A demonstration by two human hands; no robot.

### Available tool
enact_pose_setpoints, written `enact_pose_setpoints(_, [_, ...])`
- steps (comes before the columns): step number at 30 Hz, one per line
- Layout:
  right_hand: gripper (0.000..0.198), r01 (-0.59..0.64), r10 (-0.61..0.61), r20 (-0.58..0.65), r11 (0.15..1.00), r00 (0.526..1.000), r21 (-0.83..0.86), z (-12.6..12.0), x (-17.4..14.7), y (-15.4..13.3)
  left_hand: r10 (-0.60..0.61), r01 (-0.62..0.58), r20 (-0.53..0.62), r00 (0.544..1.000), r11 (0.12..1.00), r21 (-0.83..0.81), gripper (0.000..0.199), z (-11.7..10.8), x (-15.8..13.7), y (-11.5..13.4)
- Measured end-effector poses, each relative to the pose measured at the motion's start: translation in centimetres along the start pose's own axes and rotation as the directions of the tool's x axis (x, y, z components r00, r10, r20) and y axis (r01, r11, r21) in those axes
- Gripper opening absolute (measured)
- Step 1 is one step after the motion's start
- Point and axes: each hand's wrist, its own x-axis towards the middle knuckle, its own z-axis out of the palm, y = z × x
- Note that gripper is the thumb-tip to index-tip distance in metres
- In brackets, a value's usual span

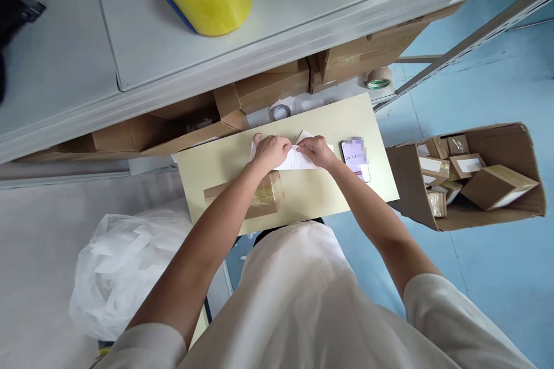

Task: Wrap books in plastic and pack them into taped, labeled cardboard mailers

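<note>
White shirt (298,282) is closest, on the near side of both grips. The left grip (277,153) and the right grip (314,153) have their fingers closed on white paper (294,161), which sits between and under them, over the cream tabletop (320,199). Nearer than the left grip, partly under that arm, lies a brown cardboard box (265,199). Just right of the right grip is a phone (350,162). Farther right, a big open carton (409,187) holds little boxes (497,187).

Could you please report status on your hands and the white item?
Left hand, right hand both on white item. Taped box partly behind left forearm. Phone beyond right hand.
</note>
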Motion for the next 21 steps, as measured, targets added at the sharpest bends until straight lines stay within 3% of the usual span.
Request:
enact_pose_setpoints(4, [0.026, 0.019, -0.018, -0.012, 0.998, 1.0, 0.067, -0.5, 0.0, 0.1, -0.052, 0.052, 0.011, 0.999, 0.998, -0.047, 0.024, 0.1, 0.6, -0.8])
enact_pose_setpoints(6, [0.033, -0.014, 0.012, 0.022, 0.996, 1.0, 0.091, -1.0, -0.1, 0.2, 0.003, -0.001, 0.036, 0.999, 0.999, -0.046, 0.025, -0.1, 0.6, -1.0])
enact_pose_setpoints(9, [0.067, -0.111, 0.095, 0.146, 0.988, 0.985, 0.108, -1.8, -0.2, 0.7, 0.119, -0.119, 0.079, 0.99, 0.993, -0.004, 0.025, -0.7, 0.5, -1.0])
enact_pose_setpoints(12, [0.06, -0.19, 0.166, 0.222, 0.977, 0.961, 0.092, -2.4, 0.1, 1.3, 0.13, -0.132, 0.079, 0.988, 0.991, 0.029, 0.023, -1.1, 0.5, -1.0])
enact_pose_setpoints(16, [0.052, -0.239, 0.244, 0.211, 0.97, 0.946, -0.051, -2.5, 0.3, 2.3, 0.063, -0.063, -0.008, 0.998, 0.998, -0.019, 0.024, -1.1, 0.6, -2.1])
enact_pose_setpoints(21, [0.061, -0.227, 0.25, 0.085, 0.951, 0.965, -0.21, -2.2, -0.4, 2.5, -0.019, -0.029, -0.175, 0.984, 0.964, -0.265, 0.03, -1.1, 0.1, -3.9])
